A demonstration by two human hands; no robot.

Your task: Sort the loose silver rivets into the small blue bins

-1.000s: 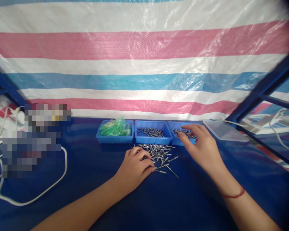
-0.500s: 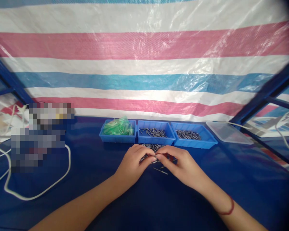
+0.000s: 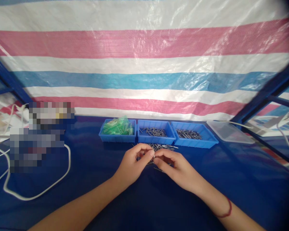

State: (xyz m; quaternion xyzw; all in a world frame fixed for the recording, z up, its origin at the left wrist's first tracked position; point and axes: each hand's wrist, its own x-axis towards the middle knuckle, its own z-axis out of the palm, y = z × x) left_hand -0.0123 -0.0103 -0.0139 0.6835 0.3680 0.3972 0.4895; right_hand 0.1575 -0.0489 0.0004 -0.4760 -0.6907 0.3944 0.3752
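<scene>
The left hand (image 3: 132, 165) had its thumb pressed toward the forefinger, pinching a small metal pin (image 3: 154, 156), of which only a pale bit showed at the fingertips. The right hand (image 3: 180, 168) met it from the other side, forefinger at the same spot and thumb a little lower; whether those two fingers also gripped the pin, I could not tell. The pin was held just above the near part of a loose pile of pins (image 3: 163, 147), partly hidden behind both hands. One stray pin (image 3: 158, 169) lay on the near side of the pile, close to the right thumb. A dark red bracelet (image 3: 227, 210) circled the right wrist.

Just beyond the pile, three blue trays stood side by side in a row. The left tray (image 3: 117, 139) held green plastic packets (image 3: 118, 126), heaped above its rim. The middle tray (image 3: 156, 140) and the right tray (image 3: 208, 136) each held more metal pins. Near the right tray lay a clear plastic lid (image 3: 231, 132). All of this rested on a dark blue table (image 3: 144, 202). Over on the left, a white cord (image 3: 69, 160) curved across the surface, and a striped sheet (image 3: 144, 43) hung behind everything.
</scene>
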